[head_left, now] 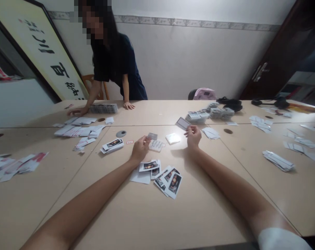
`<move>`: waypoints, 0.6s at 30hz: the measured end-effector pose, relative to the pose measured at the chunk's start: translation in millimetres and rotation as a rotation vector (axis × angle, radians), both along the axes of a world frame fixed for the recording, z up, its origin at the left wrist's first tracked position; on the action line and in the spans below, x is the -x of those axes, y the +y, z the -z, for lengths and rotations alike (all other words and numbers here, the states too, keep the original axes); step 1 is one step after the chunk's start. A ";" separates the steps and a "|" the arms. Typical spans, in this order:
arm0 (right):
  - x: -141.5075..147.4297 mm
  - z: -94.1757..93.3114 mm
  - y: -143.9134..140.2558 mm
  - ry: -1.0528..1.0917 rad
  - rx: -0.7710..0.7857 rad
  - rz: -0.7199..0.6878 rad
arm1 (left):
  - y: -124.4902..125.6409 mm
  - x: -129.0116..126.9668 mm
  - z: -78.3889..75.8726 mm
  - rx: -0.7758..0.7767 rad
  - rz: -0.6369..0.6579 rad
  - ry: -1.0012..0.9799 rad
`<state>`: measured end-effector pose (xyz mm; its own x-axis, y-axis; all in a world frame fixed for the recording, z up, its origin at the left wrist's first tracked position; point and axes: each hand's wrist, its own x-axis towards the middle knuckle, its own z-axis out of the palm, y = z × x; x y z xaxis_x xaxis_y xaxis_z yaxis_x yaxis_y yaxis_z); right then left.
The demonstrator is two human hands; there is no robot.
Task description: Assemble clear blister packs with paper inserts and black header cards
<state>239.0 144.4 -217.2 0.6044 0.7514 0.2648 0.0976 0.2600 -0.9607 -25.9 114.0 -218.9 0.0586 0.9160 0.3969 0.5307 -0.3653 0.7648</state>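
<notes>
My left hand pinches a small greyish card between thumb and fingers, above a white sheet of printed labels. In my right hand, held a little over the table, is a larger pale card with a dark border. Between the hands lies a white square packet. Closer to me, several white cards with dark printed pictures lie fanned out, and more picture cards rest beside them on plain white paper. Another small pile of picture cards is left of my left hand.
Stacks of packed cards stand beyond my right hand. White paper pieces lie at left, others at right. Across the table, a person leans over, one hand near a long card stack.
</notes>
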 end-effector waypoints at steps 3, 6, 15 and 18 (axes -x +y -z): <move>-34.9 -4.2 11.3 0.045 0.050 0.120 | -0.8 -1.0 -0.9 0.008 0.021 0.011; -62.7 -3.8 15.1 0.050 0.083 0.201 | -1.0 -1.5 -1.2 0.020 0.052 0.010; -68.9 -8.8 13.5 0.076 0.270 0.041 | -7.1 -3.8 -2.0 0.030 0.272 0.066; -67.3 -14.8 12.3 0.080 0.369 -0.030 | -8.5 -4.0 -3.5 0.006 0.360 0.120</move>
